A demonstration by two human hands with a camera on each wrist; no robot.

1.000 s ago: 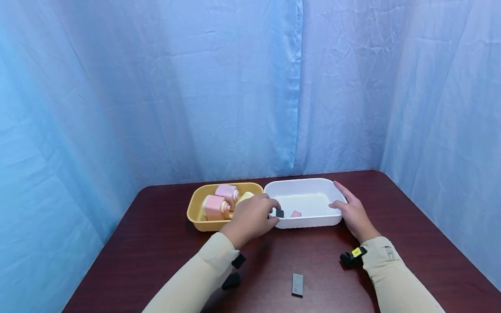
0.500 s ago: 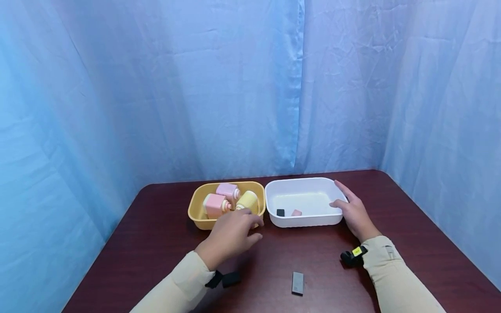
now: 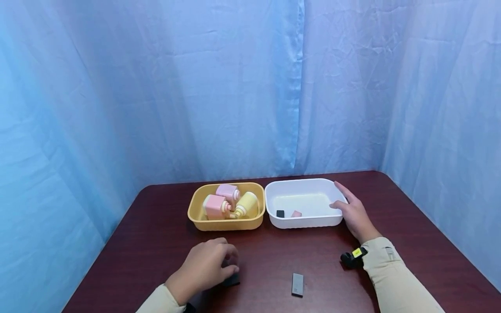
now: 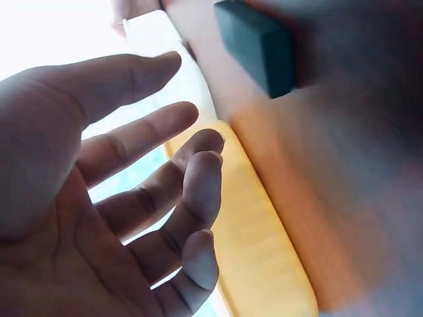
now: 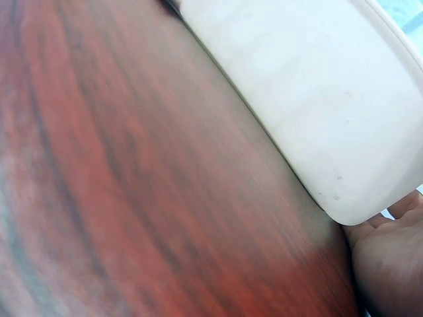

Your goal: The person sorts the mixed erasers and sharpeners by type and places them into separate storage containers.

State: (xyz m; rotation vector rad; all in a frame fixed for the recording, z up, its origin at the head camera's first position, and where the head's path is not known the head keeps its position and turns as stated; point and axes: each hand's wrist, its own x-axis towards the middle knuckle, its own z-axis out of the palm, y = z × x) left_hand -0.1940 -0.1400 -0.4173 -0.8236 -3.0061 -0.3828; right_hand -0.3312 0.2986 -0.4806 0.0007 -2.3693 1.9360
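My left hand (image 3: 205, 267) is above the table in front of the yellow tray, fingers loosely bent and nothing in them. Partly hidden under it in the head view is a dark block (image 3: 232, 281); the left wrist view shows this block (image 4: 254, 46) apart from the fingertips. At the right end of a white tray (image 3: 307, 223), my right hand (image 3: 355, 217) grips the rim, thumb over the inner side and fingers outside. Inside that tray lie a small black block (image 3: 280, 214) and a small pink block (image 3: 296, 214). A grey block (image 3: 297, 284) lies on the table near me.
A yellow tray (image 3: 225, 225) stands against the white tray's left end. It holds two pink bottles, one in front (image 3: 216, 206), and a yellow bottle (image 3: 247, 204). Pale blue curtains (image 3: 242, 87) hang behind and beside the dark red table (image 3: 137, 243).
My left hand has let go of the small black block inside the white tray, then come back left and toward me, over the dark block on the table. My right hand has stayed on the tray.
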